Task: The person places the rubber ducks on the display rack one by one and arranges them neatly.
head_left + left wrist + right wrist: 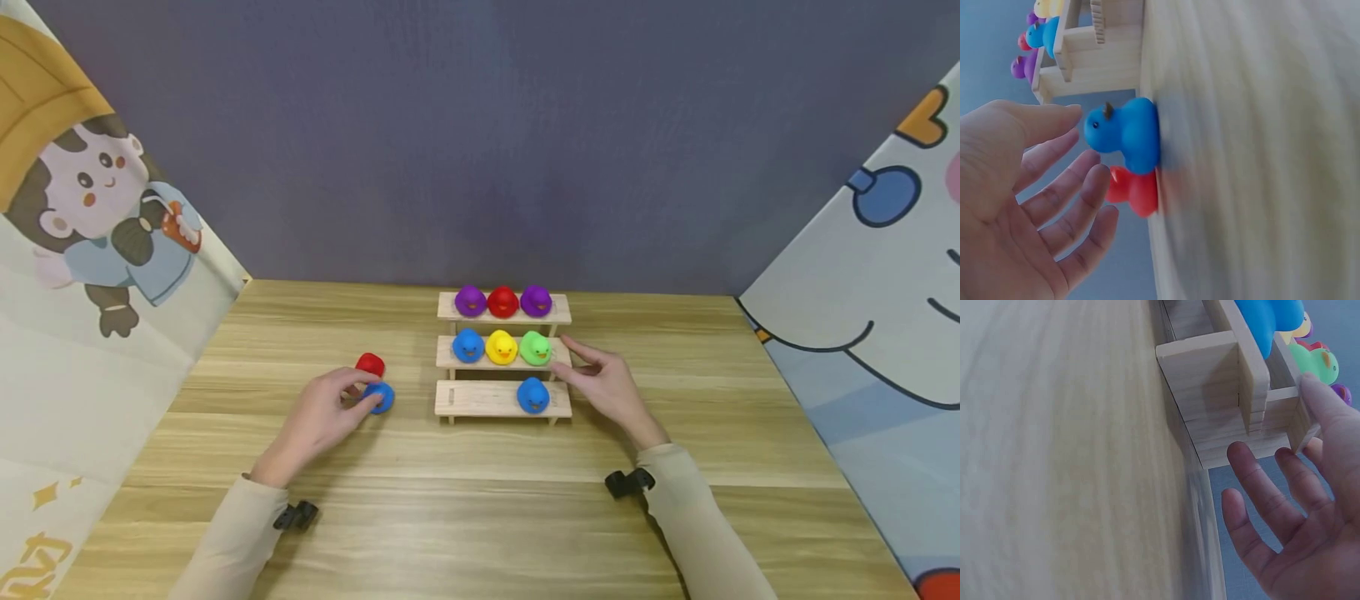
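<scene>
On the table at the left, a blue rubber duck [382,398] stands beside a red rubber duck [370,364]. My left hand [330,412] is at the blue duck, thumb and fingers spread about its head. The left wrist view shows these fingers [1088,187] apart, just short of the blue duck [1138,134]. My right hand [609,387] holds the right end of the stepped wooden stand [480,398], thumb and index finger on either side of the middle shelf. Its other fingers [1266,497] hang loose beside the stand.
Purple, red and purple ducks line the top shelf; blue, yellow and green ducks [536,348] line the middle one. Another blue duck [533,396] sits at the right of the bottom shelf. A dark wall [480,150] rises behind the table, with printed panels at both sides.
</scene>
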The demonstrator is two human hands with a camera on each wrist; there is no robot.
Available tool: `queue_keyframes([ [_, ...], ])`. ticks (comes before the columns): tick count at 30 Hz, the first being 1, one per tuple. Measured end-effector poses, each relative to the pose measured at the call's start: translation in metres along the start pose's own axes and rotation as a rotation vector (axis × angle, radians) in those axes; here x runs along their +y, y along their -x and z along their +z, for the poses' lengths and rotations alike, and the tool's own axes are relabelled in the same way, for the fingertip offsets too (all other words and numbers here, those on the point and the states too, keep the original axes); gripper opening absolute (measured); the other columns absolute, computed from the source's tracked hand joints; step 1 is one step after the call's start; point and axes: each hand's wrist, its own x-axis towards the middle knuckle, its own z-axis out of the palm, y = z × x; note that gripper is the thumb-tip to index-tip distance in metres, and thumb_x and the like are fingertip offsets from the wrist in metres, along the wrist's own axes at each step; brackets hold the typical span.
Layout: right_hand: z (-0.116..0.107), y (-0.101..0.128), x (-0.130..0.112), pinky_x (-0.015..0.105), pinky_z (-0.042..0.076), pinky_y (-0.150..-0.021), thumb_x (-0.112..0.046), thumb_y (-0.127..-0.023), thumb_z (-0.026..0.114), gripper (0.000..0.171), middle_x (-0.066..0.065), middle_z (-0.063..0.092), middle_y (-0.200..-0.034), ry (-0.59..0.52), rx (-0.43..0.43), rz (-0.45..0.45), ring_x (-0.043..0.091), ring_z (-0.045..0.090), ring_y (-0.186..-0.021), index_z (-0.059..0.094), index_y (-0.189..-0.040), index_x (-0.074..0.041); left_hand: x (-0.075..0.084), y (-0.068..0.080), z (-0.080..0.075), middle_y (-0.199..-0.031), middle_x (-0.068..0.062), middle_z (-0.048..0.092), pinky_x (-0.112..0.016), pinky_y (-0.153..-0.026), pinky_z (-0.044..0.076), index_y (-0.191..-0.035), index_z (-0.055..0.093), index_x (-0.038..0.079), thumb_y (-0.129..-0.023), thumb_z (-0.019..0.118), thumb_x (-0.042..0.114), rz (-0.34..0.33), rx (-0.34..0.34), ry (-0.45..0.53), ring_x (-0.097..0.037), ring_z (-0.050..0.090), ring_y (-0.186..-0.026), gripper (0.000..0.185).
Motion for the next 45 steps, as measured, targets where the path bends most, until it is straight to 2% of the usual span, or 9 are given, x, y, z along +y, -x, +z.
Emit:
queue_keyframes([
  [4,0.000,-0.001,0.001,0.022,0.062,-0.082,-0.049,-0.094,0.081,0.066,0.011,0.058,-0.157,0.004,0.000,0.002,0.032,0.078,-0.109,0.060,-0.152,-0.023,-0.006,0.004,-0.001,-0.113,-0.006,0.078,-0.048,-0.086,0.059,-0.117,0.080,0.013,-0.096,0.081,0.022,-0.003,-0.032,0.000,-0.020,0.072,-0.092,0.023],
  [8,0.001,-0.001,0.002,0.023,0.062,-0.082,-0.049,-0.094,0.081,0.067,0.011,0.057,-0.157,-0.003,-0.006,-0.002,0.032,0.078,-0.109,0.060,-0.152,-0.024,-0.009,0.006,-0.001,-0.116,-0.006,0.078,-0.045,-0.086,0.058,-0.120,0.079,0.012,-0.097,0.081,0.022,-0.011,-0.050,0.003,-0.016,0.072,-0.092,0.026],
  [15,0.000,-0.002,0.003,0.021,0.062,-0.082,-0.047,-0.095,0.080,0.067,0.013,0.056,-0.158,0.000,-0.002,-0.006,0.033,0.078,-0.110,0.059,-0.153,-0.022,-0.009,0.002,0.002,-0.108,-0.003,0.079,-0.041,-0.084,0.055,-0.121,0.078,0.012,-0.096,0.082,0.026,-0.026,-0.067,-0.018,-0.015,0.070,-0.090,0.029],
  [26,-0.001,-0.002,0.002,0.022,0.061,-0.083,-0.050,-0.094,0.080,0.068,0.012,0.056,-0.159,-0.006,-0.014,0.011,0.032,0.078,-0.111,0.059,-0.153,-0.023,-0.007,0.002,0.002,-0.110,-0.006,0.079,-0.044,-0.085,0.057,-0.122,0.078,0.012,-0.096,0.081,0.024,-0.033,-0.068,-0.021,-0.018,0.072,-0.092,0.029],
  [33,-0.001,-0.001,0.002,0.023,0.062,-0.082,-0.047,-0.094,0.081,0.066,0.013,0.058,-0.156,-0.017,-0.010,-0.004,0.032,0.079,-0.109,0.060,-0.152,-0.023,-0.003,0.003,0.000,-0.111,-0.008,0.079,-0.048,-0.087,0.058,-0.122,0.078,0.011,-0.096,0.081,0.024,-0.024,-0.056,-0.020,-0.020,0.073,-0.092,0.030],
  [39,-0.001,-0.001,0.001,0.023,0.062,-0.082,-0.048,-0.094,0.081,0.066,0.013,0.058,-0.156,-0.006,-0.009,-0.011,0.032,0.079,-0.108,0.060,-0.152,-0.023,0.004,0.002,-0.001,-0.102,-0.004,0.079,-0.042,-0.081,0.057,-0.123,0.078,0.012,-0.096,0.081,0.024,-0.011,-0.055,-0.019,-0.017,0.071,-0.088,0.030],
  [45,-0.001,-0.001,0.001,0.023,0.062,-0.080,-0.050,-0.094,0.081,0.066,0.012,0.058,-0.156,0.004,-0.009,-0.006,0.032,0.078,-0.109,0.061,-0.152,-0.024,0.014,0.001,-0.005,-0.110,-0.004,0.080,-0.041,-0.080,0.059,-0.124,0.078,0.012,-0.097,0.080,0.022,0.024,-0.022,-0.003,-0.014,0.071,-0.088,0.029],
])
